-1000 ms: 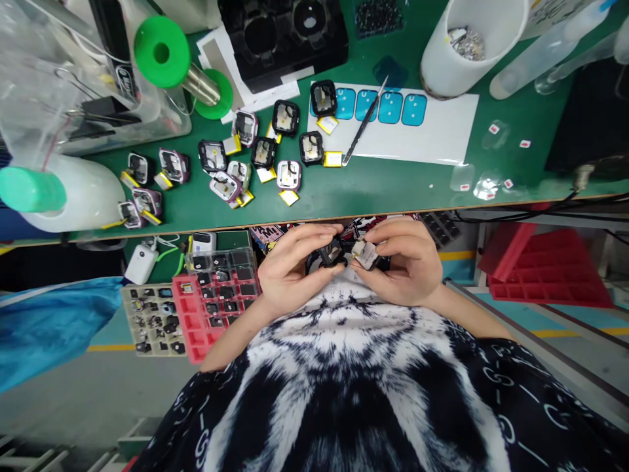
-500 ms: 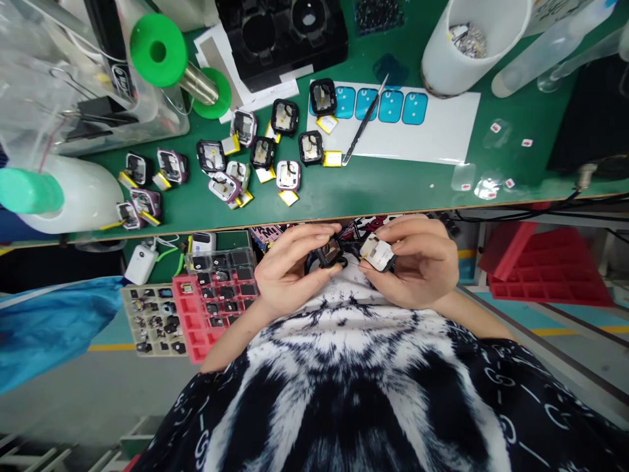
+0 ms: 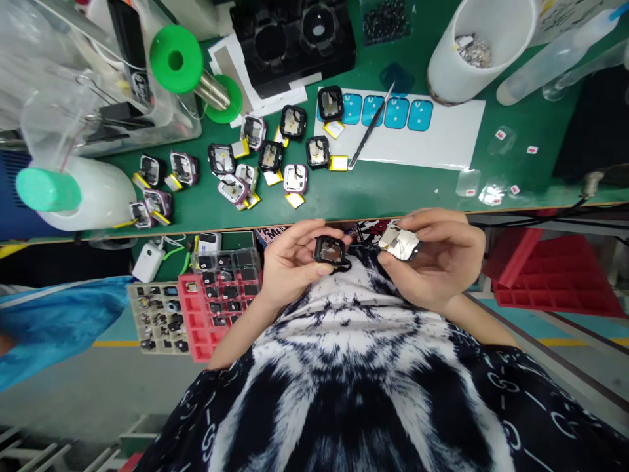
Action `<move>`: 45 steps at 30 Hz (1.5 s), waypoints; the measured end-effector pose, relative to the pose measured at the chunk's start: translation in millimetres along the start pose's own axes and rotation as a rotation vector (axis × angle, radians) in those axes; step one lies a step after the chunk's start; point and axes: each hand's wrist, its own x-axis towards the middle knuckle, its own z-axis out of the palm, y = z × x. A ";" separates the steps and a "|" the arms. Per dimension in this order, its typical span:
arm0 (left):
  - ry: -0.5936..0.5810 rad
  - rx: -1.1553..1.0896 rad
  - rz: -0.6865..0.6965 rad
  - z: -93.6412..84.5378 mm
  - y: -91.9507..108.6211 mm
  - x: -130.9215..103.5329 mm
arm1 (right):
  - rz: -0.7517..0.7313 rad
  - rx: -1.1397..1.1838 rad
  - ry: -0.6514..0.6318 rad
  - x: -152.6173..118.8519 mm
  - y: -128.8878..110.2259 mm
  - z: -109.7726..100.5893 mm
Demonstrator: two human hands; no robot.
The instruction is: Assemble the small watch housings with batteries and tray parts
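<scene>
Just off the bench edge, my left hand (image 3: 299, 262) grips a black watch case (image 3: 329, 250) between thumb and fingers, its hollow inside turned up toward me. To the right of it, my right hand (image 3: 437, 255) pinches a watch inner module (image 3: 399, 242) with a pale, silvery face and a dark edge. A gap separates the two parts. On the bench lie several opened watch cases, black ones (image 3: 293, 122) and pinkish-purple ones (image 3: 295, 178), many with a yellow-edged battery (image 3: 339, 163) hanging out beside them.
Tweezers (image 3: 371, 128) rest across a white sheet (image 3: 442, 147) with blue stickers (image 3: 420, 115). Around them stand a solder spool (image 3: 177, 59), a white bottle (image 3: 98, 200) and a white cup (image 3: 479, 78). Below the bench, left, is a red compartment tray (image 3: 194, 328).
My hands have moved apart, the right one going rightward with the module. The watch case in my left hand has turned so its inside shows more. The whole view has shifted slightly.
</scene>
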 end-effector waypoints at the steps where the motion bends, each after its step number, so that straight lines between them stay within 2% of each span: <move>1: -0.008 -0.093 -0.072 -0.6 -0.7 -0.1 | 0.032 0.016 -0.001 0.3 0.9 0.7; 4: -0.021 -0.267 -0.226 -2.5 -0.7 1.0 | 0.119 0.092 -0.028 -0.5 4.6 3.4; 7: -0.019 -0.342 -0.315 -4.8 0.9 2.9 | 0.186 0.175 -0.059 -2.6 9.2 5.9; 12: -0.060 -0.438 -0.343 -10.0 -2.9 1.9 | 0.264 0.232 -0.102 -1.0 16.7 12.2; 16: -0.059 -0.402 -0.337 -12.4 -5.6 2.7 | 0.261 0.240 -0.129 8.6 25.7 21.0; 21: 0.009 -0.357 -0.367 -13.4 12.1 12.8 | 0.219 0.211 -0.131 19.6 41.9 32.8; 24: 0.130 -0.283 -0.402 -14.5 29.7 19.0 | 0.250 0.195 -0.143 21.6 46.6 35.3; 27: 0.247 -0.137 -0.357 -21.6 42.2 24.4 | 0.283 0.188 -0.160 22.0 45.9 33.5; 29: 0.312 0.016 -0.265 -33.4 47.1 28.6 | 0.300 0.196 -0.159 22.3 44.6 31.6; 34: 0.635 0.569 0.110 -86.6 56.9 39.4 | 0.302 0.208 -0.151 22.5 45.1 31.0; 36: 0.731 0.809 0.190 -108.2 59.3 42.1 | 0.288 0.203 -0.150 22.2 46.3 31.9; 38: 0.759 0.991 0.177 -123.4 58.8 44.3 | 0.278 0.187 -0.152 22.0 47.1 32.6; 40: 0.743 1.095 0.116 -131.0 55.6 46.6 | 0.275 0.172 -0.158 21.8 47.4 32.7; 42: 0.721 1.193 0.086 -133.3 51.5 49.3 | 0.275 0.167 -0.165 21.7 47.4 32.4; 45: 0.698 1.370 0.123 -133.3 49.1 51.9 | 0.272 0.166 -0.166 21.3 47.6 32.0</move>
